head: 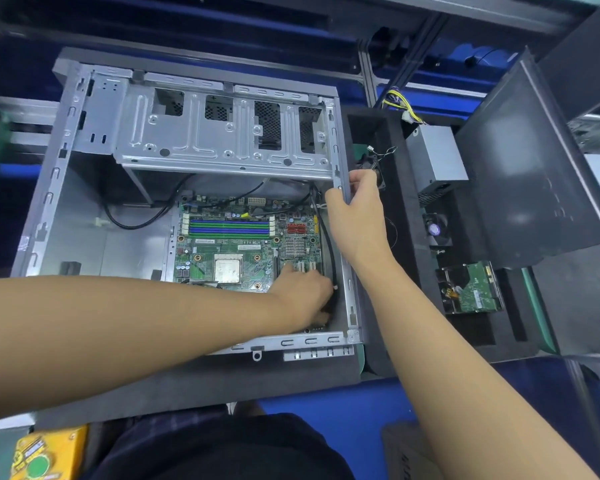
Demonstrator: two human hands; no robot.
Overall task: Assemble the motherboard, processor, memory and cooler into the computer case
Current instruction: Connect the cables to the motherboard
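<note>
An open grey computer case lies on its side on the bench. The green motherboard sits in its lower right part, with the silver processor in its socket and empty blue and green memory slots above. My left hand reaches into the case's lower right corner, fingers curled down at a black cable by the board's edge. My right hand grips the case's right side rail. A black cooler fan lies just beyond that hand in the foam tray.
A black foam tray at the right holds a power supply with yellow wires, a small fan and a hard drive. A dark side panel leans at far right. A yellow object sits at bottom left.
</note>
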